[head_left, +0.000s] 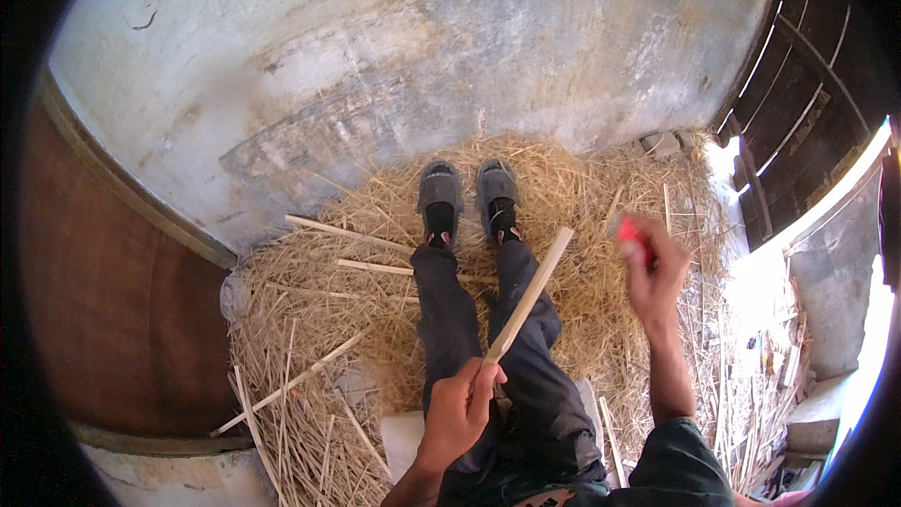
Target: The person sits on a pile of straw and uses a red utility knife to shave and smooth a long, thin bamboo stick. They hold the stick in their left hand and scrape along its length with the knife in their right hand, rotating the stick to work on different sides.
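A pale, flat-sided strip of wood or bamboo (532, 296) slants up and to the right across my legs. My left hand (457, 418) is closed round its lower end, where the strip narrows. Off to the right and apart from the strip, my right hand (657, 277) is raised, its fingers curled round a small red object (629, 231). Motion smears the red object's far end, and its kind cannot be made out.
My feet in grey slippers (439, 190) rest on a thick layer of shavings (582, 197) before a stained wall (469, 56). Loose strips (291, 385) lie to the left and more at the right. A brown panel (141, 291) stands left; dark slatted boards (807, 84) rise at right.
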